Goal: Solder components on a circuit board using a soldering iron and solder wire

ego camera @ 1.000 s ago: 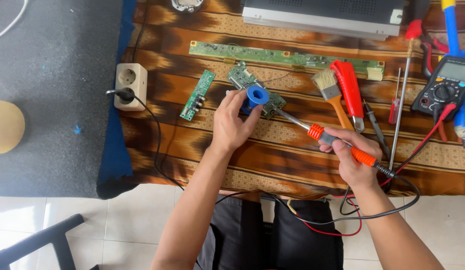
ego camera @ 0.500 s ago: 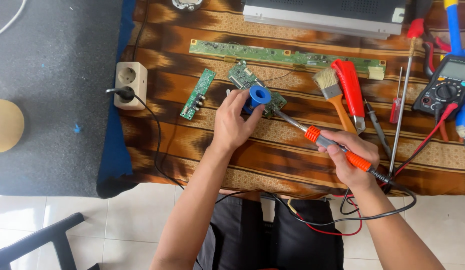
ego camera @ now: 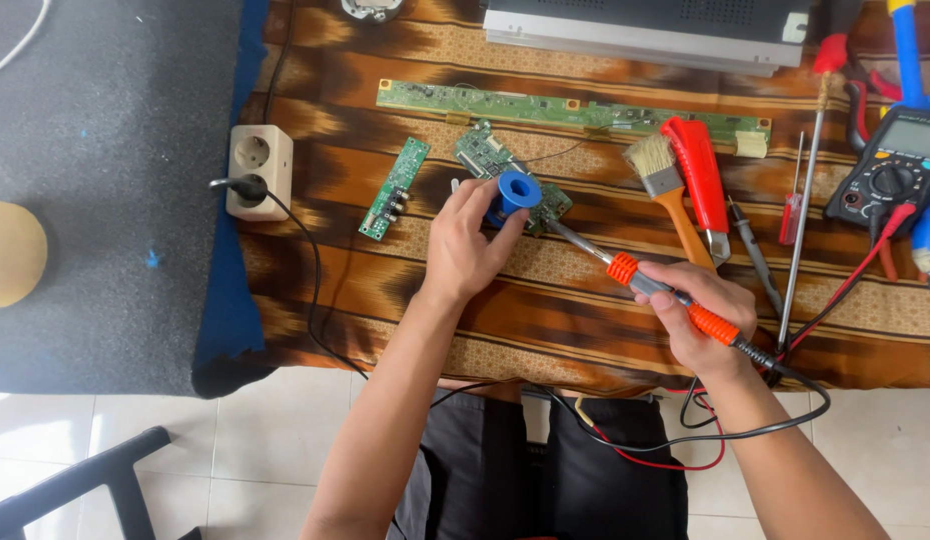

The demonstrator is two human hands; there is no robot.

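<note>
Left hand [ego camera: 463, 248] grips a blue solder spool [ego camera: 516, 192] over a small green circuit board [ego camera: 513, 172] on the cloth-covered counter [ego camera: 405, 280]. Right hand [ego camera: 700, 315] holds an orange-handled soldering iron [ego camera: 653, 290] like a pen, tip angled toward the board for control.

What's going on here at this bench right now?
A person sits at a cloth-covered table doing soldering work. The left hand holds a blue solder spool over a small green circuit board. The right hand grips an orange-handled soldering iron, its tip angled at the board just beside the spool. A paintbrush, a red utility knife, a multimeter and a long board strip lie nearby.
</note>
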